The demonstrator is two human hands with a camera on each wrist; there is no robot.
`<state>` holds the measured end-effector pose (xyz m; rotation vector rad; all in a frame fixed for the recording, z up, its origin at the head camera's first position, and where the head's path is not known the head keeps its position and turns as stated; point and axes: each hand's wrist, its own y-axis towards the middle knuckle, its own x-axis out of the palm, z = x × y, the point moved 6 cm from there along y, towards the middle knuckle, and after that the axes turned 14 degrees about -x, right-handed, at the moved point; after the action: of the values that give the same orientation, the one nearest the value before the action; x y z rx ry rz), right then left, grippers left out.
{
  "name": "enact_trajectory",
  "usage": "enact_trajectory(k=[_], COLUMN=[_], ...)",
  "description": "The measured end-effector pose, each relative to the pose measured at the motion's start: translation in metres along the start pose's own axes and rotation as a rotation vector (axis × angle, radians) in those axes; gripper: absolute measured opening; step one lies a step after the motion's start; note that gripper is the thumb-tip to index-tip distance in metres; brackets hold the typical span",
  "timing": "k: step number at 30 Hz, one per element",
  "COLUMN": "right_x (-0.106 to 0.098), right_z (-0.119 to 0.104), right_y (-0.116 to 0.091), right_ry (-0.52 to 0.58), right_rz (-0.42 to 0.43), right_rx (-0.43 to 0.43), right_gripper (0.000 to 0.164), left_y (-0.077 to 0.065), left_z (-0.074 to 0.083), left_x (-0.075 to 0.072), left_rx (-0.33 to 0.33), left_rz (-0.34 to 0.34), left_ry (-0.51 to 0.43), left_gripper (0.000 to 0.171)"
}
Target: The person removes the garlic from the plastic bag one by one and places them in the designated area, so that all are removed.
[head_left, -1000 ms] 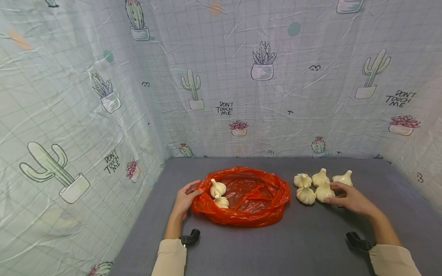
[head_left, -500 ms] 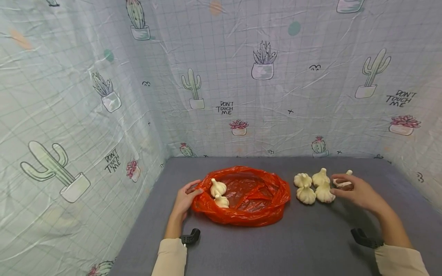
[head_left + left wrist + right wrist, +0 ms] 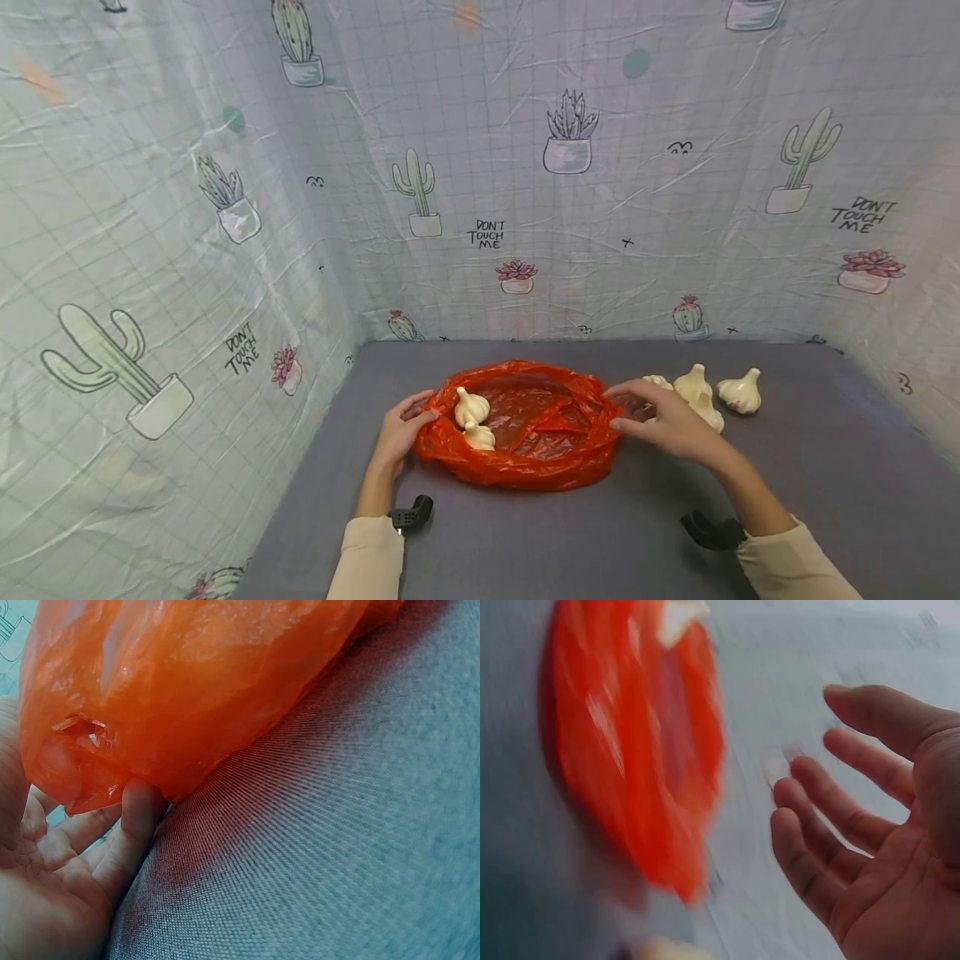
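A red plastic bag [image 3: 555,475] lies on the table with its mouth spread open. Two garlic bulbs [image 3: 471,408] sit inside at its left. My left hand [image 3: 397,433] holds the bag's left rim; in the left wrist view the fingers [image 3: 139,814] curl under the film. At the right rim hovers my right hand [image 3: 667,417], its fingers spread and nothing in them; the right wrist view shows this hand [image 3: 877,817] apart from the bag [image 3: 630,750]. Beyond it are more bulbs, partly hidden by the hand, and a lone garlic bulb [image 3: 741,392] farther right.
The grey tabletop [image 3: 540,542] runs to a patterned cloth wall [image 3: 450,283] at the back, with more cloth at both sides. A black wrist device [image 3: 412,514] is strapped on the left wrist, and another black wrist device [image 3: 711,533] on the right.
My right hand has moved left, from the garlic bulbs over to the bag's right rim, carrying nothing. The bulbs stay in place. My left hand keeps its hold on the bag.
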<state>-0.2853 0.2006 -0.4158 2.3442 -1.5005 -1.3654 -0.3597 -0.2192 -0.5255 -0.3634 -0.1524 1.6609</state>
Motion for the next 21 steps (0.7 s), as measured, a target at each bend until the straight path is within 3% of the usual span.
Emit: enact_trajectory(k=[8,15,21], right_x=[0.068,0.110,0.143], right_z=[-0.012,-0.013,-0.013], right_y=[0.045,0.072,0.086], right_ry=[0.125,0.185,0.258], right_rz=[-0.080,-0.102,-0.133], right_rx=[-0.028,0.017,0.003], right_gripper=[0.031,0.030,0.037], left_y=[0.001,-0.001,-0.001], left_z=[0.000,0.002,0.001], left_x=[-0.001,0.000,0.000], left_rx=[0.008,0.010,0.004], left_rz=[-0.007,-0.010,-0.005], left_ry=[-0.026,-0.018,-0.015], left_gripper=[0.043,0.043,0.042])
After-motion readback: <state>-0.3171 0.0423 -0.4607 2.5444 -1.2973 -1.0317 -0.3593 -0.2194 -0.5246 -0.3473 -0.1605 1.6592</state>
